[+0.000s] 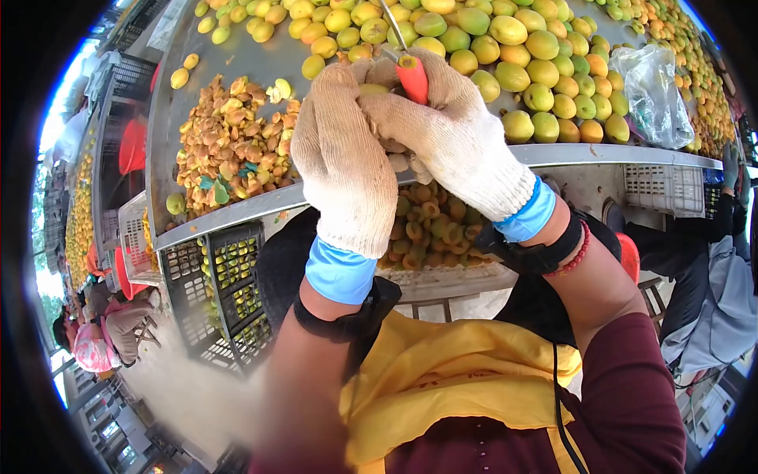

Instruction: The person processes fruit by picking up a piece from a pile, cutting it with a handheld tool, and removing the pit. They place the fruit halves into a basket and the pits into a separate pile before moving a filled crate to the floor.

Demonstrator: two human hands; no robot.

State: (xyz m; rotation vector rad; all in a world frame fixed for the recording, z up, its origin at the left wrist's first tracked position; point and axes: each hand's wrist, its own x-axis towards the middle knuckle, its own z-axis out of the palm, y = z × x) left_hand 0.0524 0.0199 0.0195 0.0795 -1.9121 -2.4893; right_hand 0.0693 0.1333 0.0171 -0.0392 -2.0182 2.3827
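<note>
Both my hands wear off-white knit gloves, soiled at the fingers, and meet above the near edge of the metal table [272,204]. My right hand [458,126] is closed around a knife with a red handle [411,80], its thin blade pointing away from me. My left hand [335,130] is curled around a yellow-green apricot [374,89], which shows only as a small patch between the gloves. The fingertips of both hands are largely hidden. Below them, a basket of cut apricots [434,229] stands under the table edge, partly covered by my wrists.
Whole apricots [545,71] cover the far side of the table. A heap of brown-orange pits and scraps [229,142] lies at left. A clear plastic bag [651,95] rests at right. Black crates [237,276] stand below left; a co-worker's grey apron [707,308] shows at right.
</note>
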